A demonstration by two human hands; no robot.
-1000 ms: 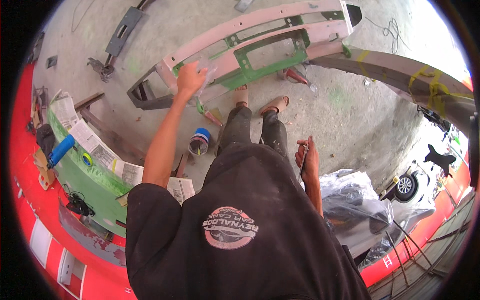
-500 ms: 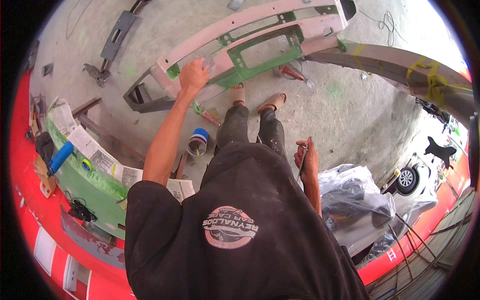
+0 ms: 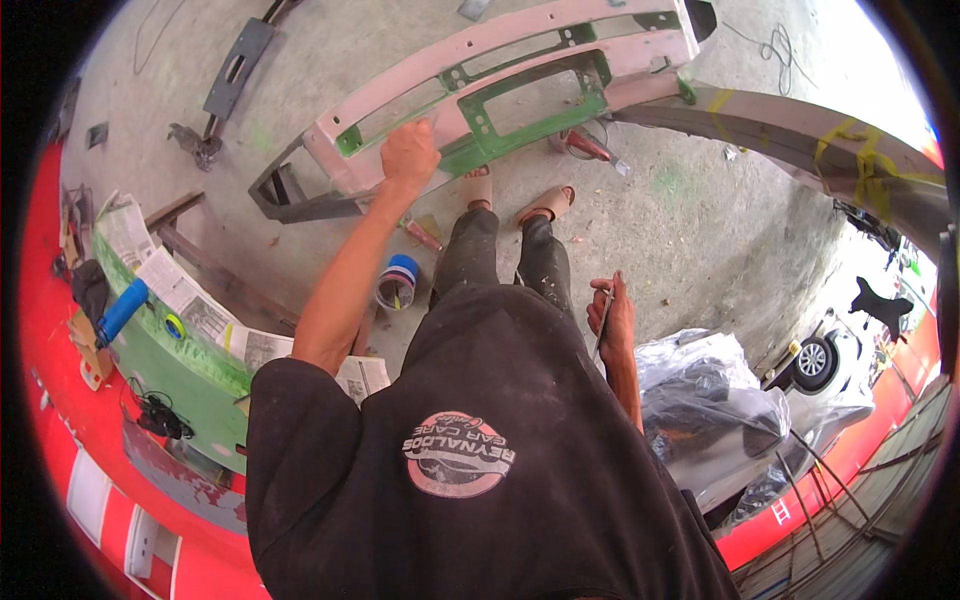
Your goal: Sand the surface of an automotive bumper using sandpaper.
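Note:
A car bumper (image 3: 652, 42), pink with green patches and several cut-out openings, stretches across the far side in front of me. My left hand (image 3: 410, 155) is closed, its knuckles up, over the bumper's pink and green face left of the large rectangular opening. What its fingers hold, if anything, is hidden. My right hand (image 3: 616, 318) hangs low by my right leg, away from the bumper. Its fingers and thumb pinch a thin, flat grey object (image 3: 605, 325), seen edge-on.
Red stands (image 3: 588, 146) sit beneath the bumper. A blue-rimmed bucket (image 3: 394, 290) stands left of my legs. At left lies a green panel (image 3: 190, 375) with newspaper (image 3: 180, 285) and a blue roll (image 3: 122, 312). Plastic sheeting (image 3: 700, 390) covers something at right; a taped grey panel (image 3: 760, 120) lies beyond.
My left hand has shifted slightly right along the bumper, its fingers now more tucked in. My right hand stays in place, holding the thin flat object.

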